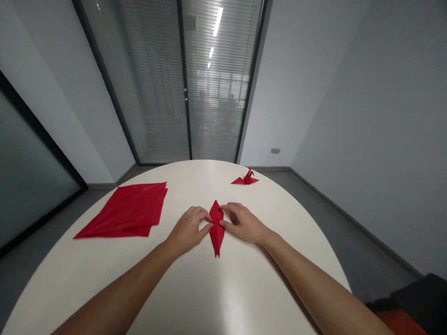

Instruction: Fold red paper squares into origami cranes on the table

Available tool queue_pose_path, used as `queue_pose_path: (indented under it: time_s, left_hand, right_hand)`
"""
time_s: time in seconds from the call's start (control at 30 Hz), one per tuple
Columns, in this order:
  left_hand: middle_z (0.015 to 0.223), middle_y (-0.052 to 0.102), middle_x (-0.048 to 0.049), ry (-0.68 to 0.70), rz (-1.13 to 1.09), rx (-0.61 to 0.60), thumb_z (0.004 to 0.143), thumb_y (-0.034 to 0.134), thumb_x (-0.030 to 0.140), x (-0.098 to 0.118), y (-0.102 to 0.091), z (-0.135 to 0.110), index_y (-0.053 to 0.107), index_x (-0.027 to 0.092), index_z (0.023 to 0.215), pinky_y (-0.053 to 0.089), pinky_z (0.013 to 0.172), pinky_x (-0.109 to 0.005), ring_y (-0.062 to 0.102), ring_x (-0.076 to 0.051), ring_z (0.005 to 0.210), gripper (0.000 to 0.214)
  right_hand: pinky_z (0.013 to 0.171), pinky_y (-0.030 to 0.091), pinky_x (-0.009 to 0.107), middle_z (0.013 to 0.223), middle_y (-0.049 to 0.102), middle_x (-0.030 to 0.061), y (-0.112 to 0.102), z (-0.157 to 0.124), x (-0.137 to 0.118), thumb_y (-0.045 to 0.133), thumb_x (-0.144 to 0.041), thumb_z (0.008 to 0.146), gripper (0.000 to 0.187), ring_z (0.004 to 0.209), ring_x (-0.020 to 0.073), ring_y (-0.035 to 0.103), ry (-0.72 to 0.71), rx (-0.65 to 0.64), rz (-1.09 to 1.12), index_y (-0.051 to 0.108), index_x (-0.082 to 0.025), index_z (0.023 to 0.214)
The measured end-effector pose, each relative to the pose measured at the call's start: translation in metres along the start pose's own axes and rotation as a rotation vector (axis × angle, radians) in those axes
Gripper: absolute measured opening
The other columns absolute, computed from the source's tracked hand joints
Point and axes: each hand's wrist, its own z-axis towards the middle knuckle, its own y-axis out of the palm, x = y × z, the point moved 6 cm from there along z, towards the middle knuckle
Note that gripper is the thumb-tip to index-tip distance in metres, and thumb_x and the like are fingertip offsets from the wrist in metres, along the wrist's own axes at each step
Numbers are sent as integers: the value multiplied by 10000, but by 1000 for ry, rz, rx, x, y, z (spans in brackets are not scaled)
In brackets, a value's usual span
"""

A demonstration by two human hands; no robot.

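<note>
A piece of red paper (217, 237), folded into a long narrow diamond, lies on the table in front of me. Its upper end comes to a point, and the lower end splits into two small tips. My left hand (190, 229) has thumb and fingertips at the diamond's left edge, near its middle. On the opposite edge, my right hand (244, 223) holds the paper with its thumb at the middle and its index finger higher up. Both hands are curled, with the fingertips touching the paper.
A red folded paper crane (247, 178) stands near the table's far right edge. Several loose red paper sheets (132, 209) lie stacked at the left. The round white table (195, 293) has a curved rim. A dark and orange chair (415, 302) is at the lower right.
</note>
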Motion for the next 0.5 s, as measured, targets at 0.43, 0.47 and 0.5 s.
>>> queue_pose_path:
  time_s: [0.43,0.47,0.5]
  left_hand:
    - [1400,604,-121,-32,146,3,972,556,359,-12,10,-3,630,202,1309,391,1130,-524,513,-300,1312,379]
    - [1424,589,-124,-41,162,2,979,541,360,-13,11,-3,619,196,1329,376,1141,-536,498,-308,1334,394]
    - [1441,577,-127,-50,172,2,984,529,358,-15,12,-3,613,191,1340,367,1147,-546,486,-315,1349,402]
  right_hand:
    - [1177,302,591,1466,546,166,12,-2,15,678,-433,877,571,1426,368,406,50,-36,-110,605,-173,1379]
    - [1176,304,590,1466,546,166,12,-2,14,687,-434,870,576,1426,369,407,51,-43,-108,606,-177,1379]
    - [1177,304,588,1469,544,166,12,-2,13,691,-438,866,582,1427,369,406,50,-54,-109,607,-179,1380]
